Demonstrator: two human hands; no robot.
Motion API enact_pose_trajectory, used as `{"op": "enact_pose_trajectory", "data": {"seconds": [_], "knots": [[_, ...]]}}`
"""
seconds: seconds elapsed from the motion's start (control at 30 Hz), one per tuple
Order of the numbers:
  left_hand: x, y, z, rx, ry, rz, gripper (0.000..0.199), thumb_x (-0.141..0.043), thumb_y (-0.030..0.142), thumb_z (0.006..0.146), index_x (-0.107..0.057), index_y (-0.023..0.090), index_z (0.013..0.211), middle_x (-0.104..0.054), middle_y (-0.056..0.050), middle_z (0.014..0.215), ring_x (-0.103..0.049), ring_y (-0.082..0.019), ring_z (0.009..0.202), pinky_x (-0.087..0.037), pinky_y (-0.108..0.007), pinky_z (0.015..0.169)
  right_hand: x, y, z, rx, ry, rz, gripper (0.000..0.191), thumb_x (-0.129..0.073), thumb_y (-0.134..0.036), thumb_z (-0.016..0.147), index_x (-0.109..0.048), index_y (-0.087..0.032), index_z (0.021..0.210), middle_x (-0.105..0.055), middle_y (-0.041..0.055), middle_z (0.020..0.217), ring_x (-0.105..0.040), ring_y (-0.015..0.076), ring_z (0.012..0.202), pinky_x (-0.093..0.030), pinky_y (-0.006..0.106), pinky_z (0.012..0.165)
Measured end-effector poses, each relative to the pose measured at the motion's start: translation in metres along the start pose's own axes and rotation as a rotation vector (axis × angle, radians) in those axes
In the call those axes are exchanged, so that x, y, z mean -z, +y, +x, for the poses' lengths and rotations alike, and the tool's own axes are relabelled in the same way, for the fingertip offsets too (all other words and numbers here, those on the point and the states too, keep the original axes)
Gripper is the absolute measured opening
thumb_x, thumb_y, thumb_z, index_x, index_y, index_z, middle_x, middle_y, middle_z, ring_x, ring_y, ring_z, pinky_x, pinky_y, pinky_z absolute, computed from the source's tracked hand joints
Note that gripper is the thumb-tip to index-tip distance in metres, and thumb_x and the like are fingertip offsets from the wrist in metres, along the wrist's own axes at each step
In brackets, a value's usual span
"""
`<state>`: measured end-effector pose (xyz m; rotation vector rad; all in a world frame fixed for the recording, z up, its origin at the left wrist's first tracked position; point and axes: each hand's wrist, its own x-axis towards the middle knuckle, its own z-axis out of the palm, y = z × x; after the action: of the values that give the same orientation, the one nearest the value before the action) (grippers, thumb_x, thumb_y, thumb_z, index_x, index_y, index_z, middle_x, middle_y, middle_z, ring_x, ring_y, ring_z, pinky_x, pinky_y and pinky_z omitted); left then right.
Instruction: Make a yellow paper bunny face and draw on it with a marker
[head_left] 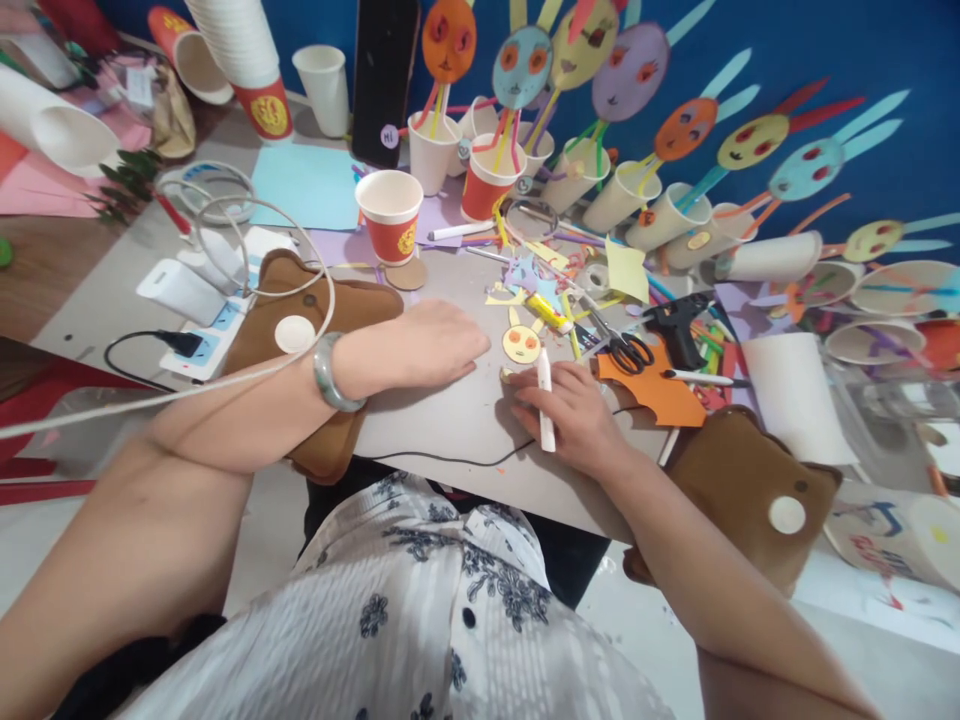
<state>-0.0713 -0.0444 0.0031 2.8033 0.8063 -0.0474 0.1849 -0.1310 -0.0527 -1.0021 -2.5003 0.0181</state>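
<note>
My right hand (pixel 579 415) holds a white marker (pixel 547 405) upright between its fingers, just above the table. Beside its fingertips lies a small yellow paper rabbit face (pixel 521 345) with orange eyes and two long ears. My left hand (pixel 431 345) rests palm down on the table to the left of that face, fingers stretched out and holding nothing. Under my left forearm is a brown felt pad (pixel 337 305). A yellow glue stick (pixel 550 312) and black-handled scissors (pixel 628 350) lie behind and to the right of the rabbit face.
Paper cups (pixel 630 195) bearing paper rabbit heads line the blue back wall. A red cup (pixel 391 215) stands behind my left hand. On the right are a black glue gun (pixel 679 325) and orange paper scrap (pixel 652 385); on the left, a power strip (pixel 214 335) with looping cables.
</note>
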Motion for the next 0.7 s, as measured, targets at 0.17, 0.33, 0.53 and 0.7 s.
{"op": "enact_pose_trajectory", "data": {"seconds": [0.17,0.33,0.53,0.7], "knots": [[0.004,-0.009,-0.002,0.033,-0.014,0.047,0.018,-0.056,0.016,0.090,-0.074,0.016,0.090,-0.073,-0.010,0.087,-0.066,-0.022,0.078,-0.038,-0.034,0.067,-0.003,0.001,-0.002,0.058,-0.046,-0.014,0.012,-0.065,-0.020,0.097,-0.068,-0.026,0.106,-0.080,0.0053,0.118,-0.071,0.0232,0.110,-0.049,0.045,0.100],[-0.014,-0.013,0.002,0.039,-0.008,0.058,0.024,-0.049,0.017,0.095,-0.072,0.015,0.101,-0.071,-0.013,0.103,-0.063,-0.020,0.074,-0.036,-0.034,0.062,-0.002,0.009,-0.007,0.046,-0.024,-0.023,0.014,-0.068,-0.021,0.095,-0.069,-0.027,0.108,-0.081,0.0045,0.112,-0.073,0.0234,0.103,-0.051,0.047,0.099],[-0.030,-0.016,0.006,-0.013,0.022,-0.011,0.022,-0.046,0.017,0.099,-0.068,0.017,0.099,-0.068,-0.009,0.096,-0.062,-0.020,0.074,-0.037,-0.035,0.063,0.003,0.013,-0.009,0.067,-0.016,0.055,0.012,-0.068,-0.021,0.096,-0.068,-0.025,0.108,-0.080,0.0067,0.112,-0.072,0.0238,0.099,-0.055,0.046,0.094],[-0.022,-0.001,0.012,-0.007,-0.042,-0.068,0.021,-0.048,0.013,0.098,-0.069,0.015,0.100,-0.070,-0.009,0.095,-0.064,-0.020,0.078,-0.043,-0.034,0.070,0.005,0.010,-0.005,0.066,-0.025,0.107,0.012,-0.065,-0.022,0.098,-0.066,-0.024,0.109,-0.079,0.0095,0.116,-0.071,0.0252,0.103,-0.057,0.044,0.088]]}}
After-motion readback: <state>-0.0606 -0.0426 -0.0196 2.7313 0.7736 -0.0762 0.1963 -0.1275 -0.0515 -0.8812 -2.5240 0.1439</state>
